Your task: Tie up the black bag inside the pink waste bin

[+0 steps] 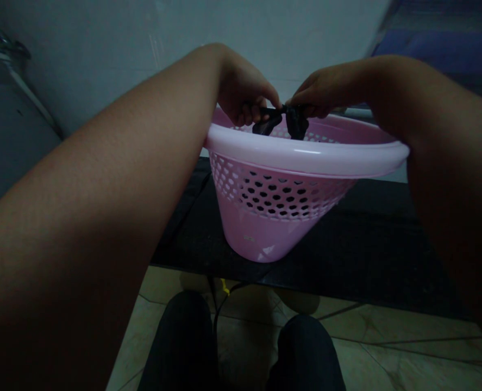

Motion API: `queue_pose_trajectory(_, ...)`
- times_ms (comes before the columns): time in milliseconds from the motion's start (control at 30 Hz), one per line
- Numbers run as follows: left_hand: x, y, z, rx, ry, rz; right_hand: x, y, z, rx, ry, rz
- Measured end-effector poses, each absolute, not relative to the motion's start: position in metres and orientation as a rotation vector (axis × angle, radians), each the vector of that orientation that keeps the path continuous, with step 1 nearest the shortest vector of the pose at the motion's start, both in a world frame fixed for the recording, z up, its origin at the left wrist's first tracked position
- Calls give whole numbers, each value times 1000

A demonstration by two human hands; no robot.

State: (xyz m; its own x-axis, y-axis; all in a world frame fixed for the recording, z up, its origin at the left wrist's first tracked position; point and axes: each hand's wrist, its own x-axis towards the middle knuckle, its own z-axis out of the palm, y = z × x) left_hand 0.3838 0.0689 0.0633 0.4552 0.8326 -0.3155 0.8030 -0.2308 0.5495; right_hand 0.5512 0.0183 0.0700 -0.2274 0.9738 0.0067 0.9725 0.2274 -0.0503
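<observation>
My left hand (241, 89) and my right hand (324, 89) meet above the far rim of a pink perforated plastic laundry basket (301, 157). Between their fingertips both hands pinch a small piece of black cloth (283, 120), which hangs in folds just inside the basket. The cloth's exact kind is hard to tell in the dim light. My forearms pass on either side of the basket, and the right one rests over its rim. The basket's inside is mostly hidden from this angle.
The basket stands on a dark table (358, 244) above a beige tiled floor (404, 331). My dark-trousered knees (183, 342) lie below the table edge, with a black cable (220, 309) near them. A grey wall (102, 32) rises behind, and blue fabric (440, 51) lies far right.
</observation>
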Motion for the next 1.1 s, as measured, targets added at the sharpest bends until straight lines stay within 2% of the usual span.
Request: queue_pose_trajectory(1100,383,80,61,2016,1287,-6,552,17,72,-1956,-2447,-44)
